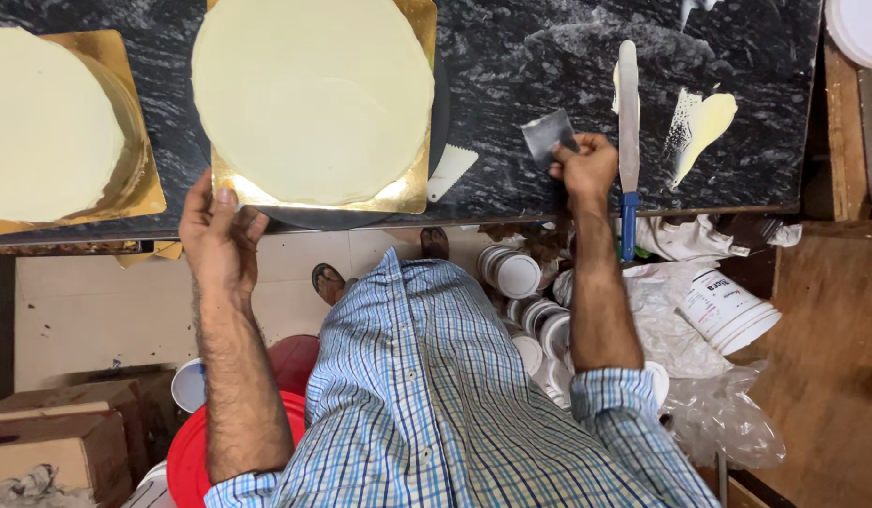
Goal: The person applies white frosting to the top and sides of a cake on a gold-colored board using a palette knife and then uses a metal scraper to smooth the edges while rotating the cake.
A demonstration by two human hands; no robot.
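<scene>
Mid-smoothing, it seems: the left hand (219,235) rests open against the gold board's (412,193) lower-left corner under the cream-iced cake (313,94), top centre. The right hand (584,167) pinches a metal scraper (547,134), which next needs bringing squarely to the cake's side.

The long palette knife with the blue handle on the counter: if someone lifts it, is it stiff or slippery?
The palette knife has a long thin blade, so it probably flexes slightly. Cream smears beside it suggest the blade may be greasy. Its handle overhangs the counter edge, so a nudge might tip it off.

L hand (219,235) at cake board (409,193) – R hand (584,167) grips scraper (546,135).
</scene>
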